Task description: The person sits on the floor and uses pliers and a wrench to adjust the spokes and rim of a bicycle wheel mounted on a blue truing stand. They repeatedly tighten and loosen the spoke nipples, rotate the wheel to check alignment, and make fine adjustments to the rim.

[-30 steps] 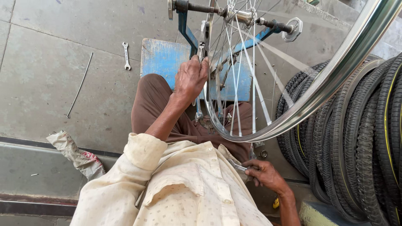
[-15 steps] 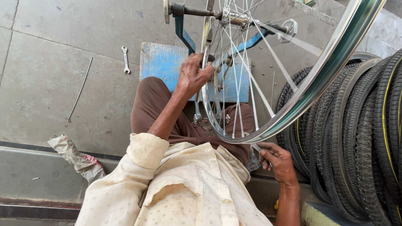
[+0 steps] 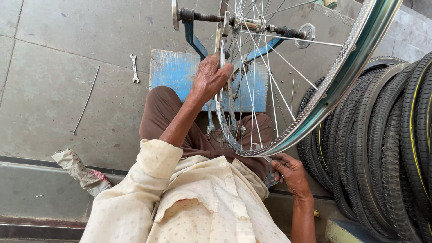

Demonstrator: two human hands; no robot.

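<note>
Holding the bicycle wheel (image 3: 288, 90) upright in front of me, I have it mounted by its axle (image 3: 243, 20) in a blue stand (image 3: 193, 38), with the shiny rim (image 3: 346, 72) sweeping from the top right down to a low point just above my lap. My left hand (image 3: 210, 77) is up among the spokes (image 3: 265, 58) near the hub, its grip wrapped around the near side of the rim and the spokes there, fingers curled over them. My right hand (image 3: 291, 173) sits low at the bottom of the rim, its grip closed around a small tool (image 3: 270, 179) pressed against the rim's underside; the tool is mostly hidden by my fingers, so I cannot tell its kind. Under the wheel my knees in brown trousers (image 3: 166, 117) spread to either side, and my cream shirt (image 3: 189, 202) fills the lower part of the view. Behind the stand lies a blue wooden board (image 3: 171, 72) on the concrete floor (image 3: 54, 54). A small spanner (image 3: 134, 68) lies on the floor just left of the board, and a loose spoke (image 3: 86, 100) lies further left, well apart from it. A crumpled rag (image 3: 81, 173) rests near my left elbow. To my right, a row of black tyres (image 3: 387, 148) stands on edge, close against the rim.
</note>
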